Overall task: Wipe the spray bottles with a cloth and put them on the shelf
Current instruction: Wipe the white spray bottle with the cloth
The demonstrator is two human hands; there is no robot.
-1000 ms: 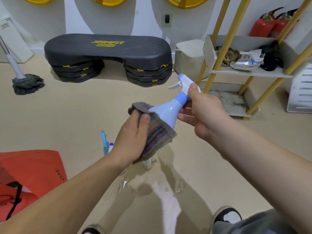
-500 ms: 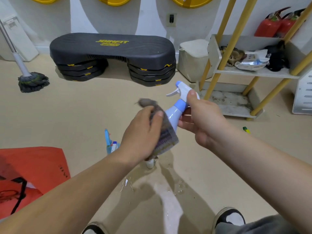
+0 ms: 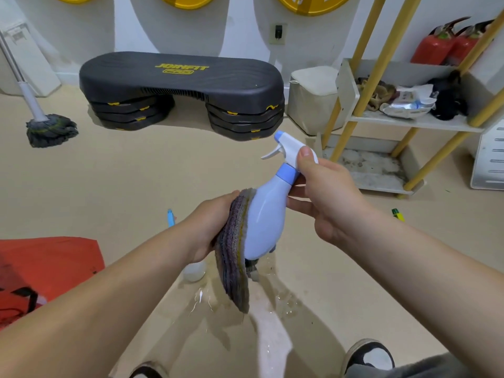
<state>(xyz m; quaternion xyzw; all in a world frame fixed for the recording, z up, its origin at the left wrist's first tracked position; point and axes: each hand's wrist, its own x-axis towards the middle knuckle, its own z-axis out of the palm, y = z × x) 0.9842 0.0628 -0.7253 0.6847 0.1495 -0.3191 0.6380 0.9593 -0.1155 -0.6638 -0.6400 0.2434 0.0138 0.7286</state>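
The cloth [image 3: 231, 257] now sits lower on the spray bottle [image 3: 266, 214], gripped by the left hand [image 3: 210, 222], while the right hand [image 3: 327, 197] pinches the neck, probably light and slick.

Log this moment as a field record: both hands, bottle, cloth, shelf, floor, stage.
left hand: holds cloth against the side of bottle
right hand: grips bottle at the neck, thumb on the sprayer head
bottle: tilted, sprayer head uppermost, held above floor
cloth: folded between left palm and bottle, lower end hanging free
shelf: right of the hands, apart from the bottle
wet patch: on floor under the bottle
stage: wiping; bottle not yet shelved
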